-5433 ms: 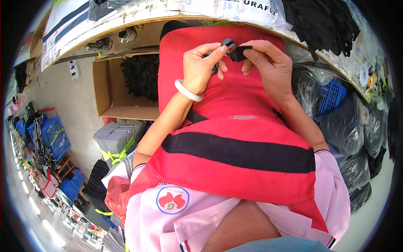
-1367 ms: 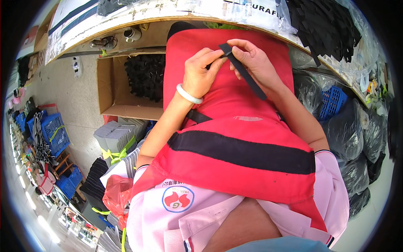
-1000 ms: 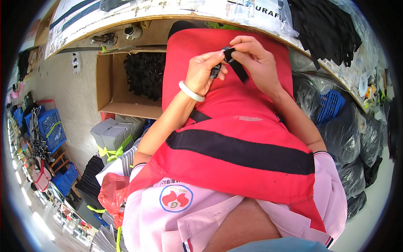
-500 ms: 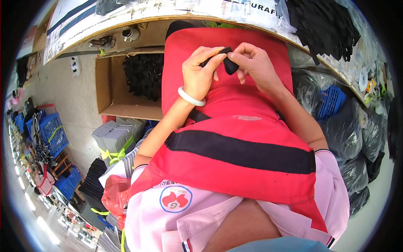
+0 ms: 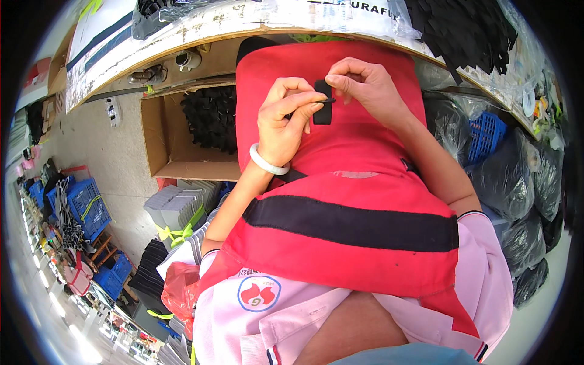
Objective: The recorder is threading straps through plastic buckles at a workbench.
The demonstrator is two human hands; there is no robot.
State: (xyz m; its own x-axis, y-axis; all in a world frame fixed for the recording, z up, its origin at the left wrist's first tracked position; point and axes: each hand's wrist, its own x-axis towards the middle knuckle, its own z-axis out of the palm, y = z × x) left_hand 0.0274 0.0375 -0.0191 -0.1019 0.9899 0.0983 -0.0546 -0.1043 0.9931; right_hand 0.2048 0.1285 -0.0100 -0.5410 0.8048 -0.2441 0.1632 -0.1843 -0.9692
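A short black fabric strip point(image 5: 323, 115) hangs over the red apron on my lap. My left hand point(image 5: 285, 115), with a pale bangle point(image 5: 267, 162) at the wrist, is closed in a pinch on the strip's middle, where a thin dark edge sticks out past the fingertips. Just right of the strip's upper end is my right hand point(image 5: 368, 88), thumb and forefinger pressed together. Whether those fingertips hold a thread or the strip's edge is too small to tell.
A cardboard box point(image 5: 164, 137) of black pieces stands left of my lap. Beyond my knees runs a worktable point(image 5: 255, 21) with a black strip pile point(image 5: 465, 36) at its right. Grey bundles point(image 5: 176, 204) lie by my left elbow; black plastic bags point(image 5: 505, 188) and a blue basket point(image 5: 486, 137) are at right.
The folded black strip has turned and now hangs straight down from my left hand. My right hand has drawn slightly up and away from its lower part.
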